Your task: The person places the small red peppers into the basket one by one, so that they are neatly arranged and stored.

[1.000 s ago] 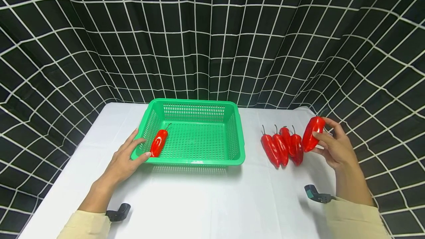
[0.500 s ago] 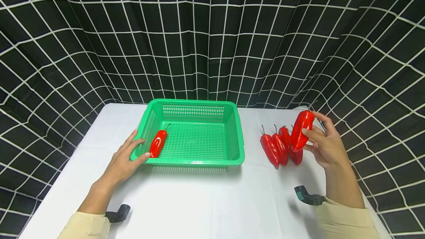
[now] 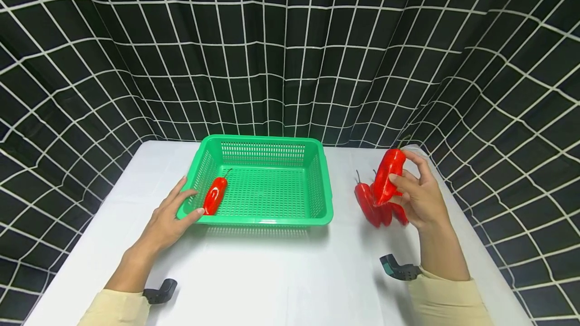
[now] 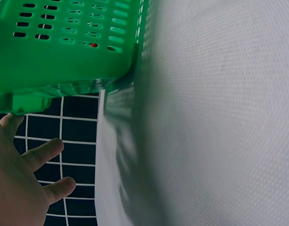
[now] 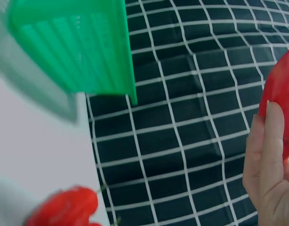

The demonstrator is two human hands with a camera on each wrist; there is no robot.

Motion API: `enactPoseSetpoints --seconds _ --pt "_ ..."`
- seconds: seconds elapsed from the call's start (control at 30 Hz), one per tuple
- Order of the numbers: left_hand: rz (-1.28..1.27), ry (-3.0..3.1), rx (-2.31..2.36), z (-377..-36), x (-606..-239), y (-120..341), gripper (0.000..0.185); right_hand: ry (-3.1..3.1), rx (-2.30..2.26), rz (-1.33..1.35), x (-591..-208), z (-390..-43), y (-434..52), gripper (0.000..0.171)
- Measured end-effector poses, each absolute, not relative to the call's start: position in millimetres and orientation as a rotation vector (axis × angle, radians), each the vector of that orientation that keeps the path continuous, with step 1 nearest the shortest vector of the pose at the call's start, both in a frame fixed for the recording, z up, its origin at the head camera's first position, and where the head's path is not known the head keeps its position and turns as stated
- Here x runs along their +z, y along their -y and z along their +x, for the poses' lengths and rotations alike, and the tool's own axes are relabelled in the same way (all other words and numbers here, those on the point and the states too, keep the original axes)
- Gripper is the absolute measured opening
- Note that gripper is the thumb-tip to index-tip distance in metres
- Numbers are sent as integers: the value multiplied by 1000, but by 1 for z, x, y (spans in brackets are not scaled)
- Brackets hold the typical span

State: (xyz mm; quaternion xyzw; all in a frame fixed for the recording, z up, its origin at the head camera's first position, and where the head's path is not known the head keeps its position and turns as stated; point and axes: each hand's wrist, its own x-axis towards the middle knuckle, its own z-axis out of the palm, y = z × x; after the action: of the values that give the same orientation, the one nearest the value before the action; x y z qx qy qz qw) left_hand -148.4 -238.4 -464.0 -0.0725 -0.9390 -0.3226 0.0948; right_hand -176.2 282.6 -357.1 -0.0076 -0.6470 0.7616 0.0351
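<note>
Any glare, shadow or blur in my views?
Head: white glints on the basket and the pepper inside it. Left wrist: a dark shadow on the white table, near the basket. Right wrist: the red peppers at lower left look blurred.

Gridded black cloth (image 3: 272,59) on 3 sides of a white table (image 3: 258,275) suggests a studio booth.

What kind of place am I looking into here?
Probably a staged tabletop booth for recording, not an ordinary kitchen: black cloth with a white grid encloses three sides, a plain white tabletop fills the middle, and dark devices sit at both wrists.
</note>
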Motion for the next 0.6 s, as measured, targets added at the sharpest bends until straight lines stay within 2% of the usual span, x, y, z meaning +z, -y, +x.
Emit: enactPoseSetpoints --seconds 0.33,0.6 --pt "-216 2788 -956 -149 -465 238 53 1986 2438 98 -361 -182 -249 68" --pt "-215 2782 -951 -149 -465 238 51 2027 2449 77 -361 -189 -221 70"
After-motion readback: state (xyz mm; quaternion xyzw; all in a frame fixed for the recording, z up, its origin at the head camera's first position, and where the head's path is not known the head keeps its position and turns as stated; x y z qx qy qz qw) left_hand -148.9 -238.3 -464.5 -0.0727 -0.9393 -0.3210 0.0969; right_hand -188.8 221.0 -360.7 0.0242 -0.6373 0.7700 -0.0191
